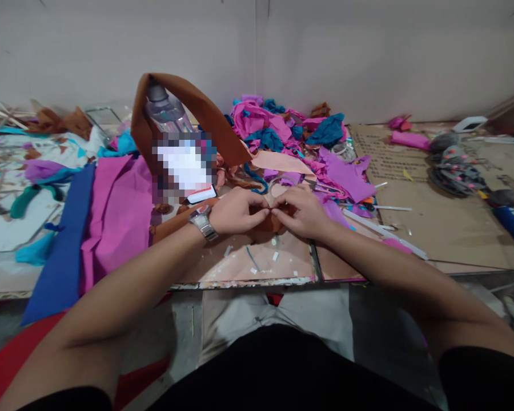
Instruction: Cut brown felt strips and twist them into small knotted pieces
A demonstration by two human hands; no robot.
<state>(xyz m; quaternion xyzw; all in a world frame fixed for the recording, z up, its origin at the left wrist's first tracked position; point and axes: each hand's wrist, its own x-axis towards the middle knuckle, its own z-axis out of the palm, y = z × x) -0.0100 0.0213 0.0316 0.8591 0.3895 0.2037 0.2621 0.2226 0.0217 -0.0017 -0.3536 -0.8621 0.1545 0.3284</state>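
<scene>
Both of my hands meet over the middle of the worktable, thumbs and fingertips pinched close together. Between and below them shows a piece of brown crepe paper (278, 222), partly hidden by the fingers. My left hand (240, 211), with a metal watch (203, 221) on its wrist, grips the paper from the left. My right hand (302, 211) pinches it from the right. A long brown crepe strip (214, 123) arches up behind my left hand, over a clear bottle (167, 108). Left of the hands lies a lit phone (201, 195), its screen blurred out.
Crumpled pink, purple and teal paper (278, 125) is heaped behind the hands. Pink sheets (120, 217) and a blue sheet (64, 240) hang over the front edge at left. White sticks (385, 234) and a cardboard sheet (405, 188) lie at right, with a grey bundle (456, 171).
</scene>
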